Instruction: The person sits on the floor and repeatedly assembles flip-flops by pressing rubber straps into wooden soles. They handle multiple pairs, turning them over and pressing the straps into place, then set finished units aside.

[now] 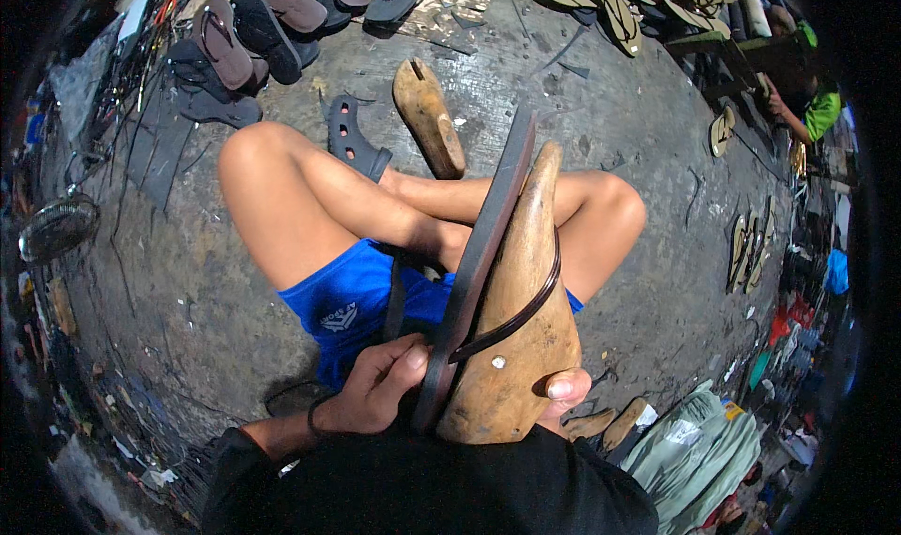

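Above our 2 crossed legs (291, 197), we are pinching the dark sandal (481, 253) by its sole with our left hand (380, 385) and clasping the wooden foot form (522, 263), under the strap (514, 322), with our right hand (567, 389).

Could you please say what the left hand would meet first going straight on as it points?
Likely the dark sandal sole, which the left hand seems to touch, though depth is unclear.
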Demonstrator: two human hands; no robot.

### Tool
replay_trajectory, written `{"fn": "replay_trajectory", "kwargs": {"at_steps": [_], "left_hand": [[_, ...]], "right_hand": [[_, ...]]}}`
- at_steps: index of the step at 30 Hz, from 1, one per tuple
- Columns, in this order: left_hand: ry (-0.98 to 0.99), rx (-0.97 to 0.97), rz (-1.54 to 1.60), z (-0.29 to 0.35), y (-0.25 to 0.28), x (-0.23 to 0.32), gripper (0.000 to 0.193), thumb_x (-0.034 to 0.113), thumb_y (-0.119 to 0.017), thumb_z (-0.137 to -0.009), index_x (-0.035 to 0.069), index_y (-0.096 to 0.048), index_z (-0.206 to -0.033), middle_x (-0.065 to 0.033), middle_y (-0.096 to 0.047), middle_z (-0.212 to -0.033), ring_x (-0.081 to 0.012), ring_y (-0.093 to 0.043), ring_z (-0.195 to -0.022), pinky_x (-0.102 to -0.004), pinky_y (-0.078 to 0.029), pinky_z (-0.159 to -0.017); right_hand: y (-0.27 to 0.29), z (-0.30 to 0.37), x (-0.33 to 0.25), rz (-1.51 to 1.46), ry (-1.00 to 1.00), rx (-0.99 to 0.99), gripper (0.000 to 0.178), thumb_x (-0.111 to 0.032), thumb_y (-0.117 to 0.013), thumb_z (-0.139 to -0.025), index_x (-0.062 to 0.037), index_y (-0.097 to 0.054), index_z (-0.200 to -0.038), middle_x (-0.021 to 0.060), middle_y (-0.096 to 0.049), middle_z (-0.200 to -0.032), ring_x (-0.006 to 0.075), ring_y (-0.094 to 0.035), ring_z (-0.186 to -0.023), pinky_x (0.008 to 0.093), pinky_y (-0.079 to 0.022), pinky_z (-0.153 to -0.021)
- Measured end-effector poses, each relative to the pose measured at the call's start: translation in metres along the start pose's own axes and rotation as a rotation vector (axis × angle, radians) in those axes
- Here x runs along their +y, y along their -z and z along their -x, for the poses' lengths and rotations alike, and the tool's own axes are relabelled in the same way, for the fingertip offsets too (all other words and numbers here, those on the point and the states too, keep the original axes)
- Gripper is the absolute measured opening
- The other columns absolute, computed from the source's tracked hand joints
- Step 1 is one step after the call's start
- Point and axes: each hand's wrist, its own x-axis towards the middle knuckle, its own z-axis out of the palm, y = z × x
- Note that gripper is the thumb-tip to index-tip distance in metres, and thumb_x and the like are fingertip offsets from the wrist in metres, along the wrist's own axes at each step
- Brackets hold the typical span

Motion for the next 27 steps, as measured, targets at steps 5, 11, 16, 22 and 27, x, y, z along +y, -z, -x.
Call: {"fn": "replay_trajectory", "kwargs": {"at_steps": [5,11,16,22,27], "left_hand": [[-0.067,-0.143,0.127,-0.028,0.015,-0.040,0.051,0.054,-0.057,-0.095,0.007,-0.051,-0.112,0.0017,-0.050,-0.106,-0.0063,-0.045,-0.096,-0.0261,-0.039,-0.085],[-0.164,-0.125,0.277,-0.052,0.042,0.002,0.104,0.054,-0.072,-0.084,-0.002,-0.017,-0.153,-0.0125,-0.038,-0.148,-0.0201,-0.038,-0.136,-0.0343,-0.031,-0.112],[-0.220,0.086,-0.064,-0.055,0.076,-0.008,0.067,0.014,-0.066,-0.089,-0.005,-0.035,-0.145,-0.0107,-0.050,-0.136,-0.0173,-0.047,-0.126,-0.0326,-0.036,-0.109],[-0.166,0.284,-0.042,-0.057,0.086,-0.065,0.067,0.001,-0.058,-0.079,-0.005,-0.037,-0.142,-0.0131,-0.049,-0.136,-0.0185,-0.046,-0.127,-0.0335,-0.034,-0.110],[-0.320,-0.001,0.369,-0.055,0.084,-0.014,0.098,0.011,-0.072,-0.082,0.004,-0.007,-0.155,-0.0173,-0.041,-0.145,-0.0253,-0.041,-0.135,-0.0396,-0.029,-0.115]], "right_hand": [[0.019,-0.011,-0.007,0.188,-0.016,-0.094,0.106,-0.023,-0.072,-0.064,0.0029,-0.016,-0.150,0.0234,-0.040,-0.145,0.0354,-0.042,-0.132,0.0465,-0.035,-0.111],[0.041,-0.066,-0.024,0.811,0.061,-0.280,0.115,-0.023,-0.076,-0.068,0.0011,-0.004,-0.153,0.0197,-0.030,-0.152,0.0318,-0.033,-0.141,0.0443,-0.029,-0.115],[0.056,-0.118,0.023,1.082,-0.056,-0.285,0.115,-0.008,-0.079,-0.074,-0.0045,0.004,-0.153,0.0150,-0.030,-0.146,0.0270,-0.037,-0.132,0.0398,-0.035,-0.109],[0.078,-0.128,0.066,1.185,-0.021,-0.154,0.105,-0.008,-0.080,-0.071,0.0002,-0.009,-0.149,0.0152,-0.039,-0.133,0.0270,-0.043,-0.124,0.0389,-0.040,-0.105],[0.014,-0.102,0.013,1.015,0.098,-0.256,0.105,-0.018,-0.083,-0.076,0.0009,-0.013,-0.151,0.0191,-0.040,-0.143,0.0282,-0.043,-0.131,0.0410,-0.035,-0.110]]}}
